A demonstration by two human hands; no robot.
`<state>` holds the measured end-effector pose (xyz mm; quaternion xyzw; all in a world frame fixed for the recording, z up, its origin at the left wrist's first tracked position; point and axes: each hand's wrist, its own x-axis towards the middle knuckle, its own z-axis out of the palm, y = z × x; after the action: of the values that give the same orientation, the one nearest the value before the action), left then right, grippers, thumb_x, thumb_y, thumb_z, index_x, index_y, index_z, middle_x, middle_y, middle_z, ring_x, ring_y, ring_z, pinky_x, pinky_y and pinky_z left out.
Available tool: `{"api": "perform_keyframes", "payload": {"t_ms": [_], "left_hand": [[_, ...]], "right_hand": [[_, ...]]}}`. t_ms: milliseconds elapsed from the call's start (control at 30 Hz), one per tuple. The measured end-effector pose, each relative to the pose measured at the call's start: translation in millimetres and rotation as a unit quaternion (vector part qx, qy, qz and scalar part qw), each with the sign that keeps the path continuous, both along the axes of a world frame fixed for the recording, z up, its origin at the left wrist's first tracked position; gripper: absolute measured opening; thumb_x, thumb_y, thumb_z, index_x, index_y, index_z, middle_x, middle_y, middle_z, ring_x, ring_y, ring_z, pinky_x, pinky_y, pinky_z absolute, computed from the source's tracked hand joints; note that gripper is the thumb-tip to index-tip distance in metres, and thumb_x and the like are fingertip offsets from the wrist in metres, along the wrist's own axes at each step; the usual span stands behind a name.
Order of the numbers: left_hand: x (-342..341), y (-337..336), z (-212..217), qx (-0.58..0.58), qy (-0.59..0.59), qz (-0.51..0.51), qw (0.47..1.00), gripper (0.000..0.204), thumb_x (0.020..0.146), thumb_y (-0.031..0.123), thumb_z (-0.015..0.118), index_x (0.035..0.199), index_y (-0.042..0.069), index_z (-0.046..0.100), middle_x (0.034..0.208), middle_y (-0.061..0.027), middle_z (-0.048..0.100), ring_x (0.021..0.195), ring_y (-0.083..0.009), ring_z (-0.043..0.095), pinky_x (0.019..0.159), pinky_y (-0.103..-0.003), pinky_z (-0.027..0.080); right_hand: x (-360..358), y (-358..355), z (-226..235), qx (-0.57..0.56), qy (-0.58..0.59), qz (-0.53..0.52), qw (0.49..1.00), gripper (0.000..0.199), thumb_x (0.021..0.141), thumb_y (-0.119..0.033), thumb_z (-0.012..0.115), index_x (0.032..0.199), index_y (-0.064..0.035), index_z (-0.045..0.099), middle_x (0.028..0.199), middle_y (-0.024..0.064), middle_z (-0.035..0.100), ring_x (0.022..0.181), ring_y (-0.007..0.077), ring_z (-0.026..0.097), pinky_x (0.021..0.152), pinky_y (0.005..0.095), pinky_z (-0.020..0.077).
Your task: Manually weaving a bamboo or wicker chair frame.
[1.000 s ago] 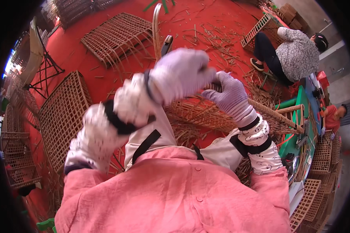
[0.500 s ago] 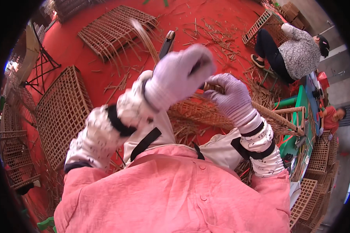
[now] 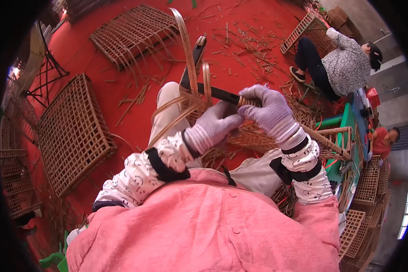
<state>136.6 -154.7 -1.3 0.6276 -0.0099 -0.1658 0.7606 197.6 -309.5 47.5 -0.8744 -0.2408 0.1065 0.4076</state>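
Note:
A partly woven rattan basket (image 3: 254, 135) rests across my lap. Along its upper edge runs a black frame bar (image 3: 223, 94), bare at the left and wound with a tan strip near my right hand. My right hand (image 3: 271, 111), in a pale purple striped glove, pinches the wound part of this rim. Just below the bar, my gloved left hand (image 3: 215, 127) is closed with its fingertips close to the right hand's; whatever they hold is hidden. Loose rattan strips (image 3: 187, 50) loop up and out from the frame's left corner, above my left hand.
Two woven lattice panels (image 3: 72, 136) (image 3: 133, 34) lie to the left on the red floor. Rattan scraps (image 3: 249, 45) litter the floor ahead. At the right, a person in a patterned top (image 3: 347, 61) sits by another basket, near a green frame (image 3: 344, 122). Another person in red (image 3: 384, 141) is farther right.
My left hand has come down from above the bar to below it, uncovering the black bar and corner strips. The strips have swung upright. My right hand stays at the rim.

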Motion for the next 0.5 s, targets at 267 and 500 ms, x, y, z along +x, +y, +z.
{"api": "perform_keyframes", "payload": {"t_ms": [267,500], "left_hand": [[-31,0,22,-0.085,0.044,0.058,0.994,0.023,0.092,0.028,0.049,0.082,0.007,0.052,0.052,0.0008,0.046,0.037,-0.0068,0.038,0.035,-0.02,0.028],[-27,21,71,0.086,0.029,-0.021,0.996,0.021,0.089,0.022,0.054,0.086,0.002,0.059,0.059,0.0004,0.051,0.048,-0.0055,0.047,0.043,-0.019,0.037]], "right_hand": [[-5,0,-2,0.004,-0.096,0.039,0.995,0.027,0.07,-0.014,0.073,0.093,-0.0068,0.062,0.079,0.0106,0.063,0.072,0.022,0.063,0.067,0.0313,0.0499],[-22,5,-12,-0.077,-0.291,0.0,0.954,0.024,0.068,-0.029,0.07,0.084,-0.0125,0.06,0.075,0.0071,0.06,0.07,0.0269,0.061,0.062,0.0385,0.0467]]}}
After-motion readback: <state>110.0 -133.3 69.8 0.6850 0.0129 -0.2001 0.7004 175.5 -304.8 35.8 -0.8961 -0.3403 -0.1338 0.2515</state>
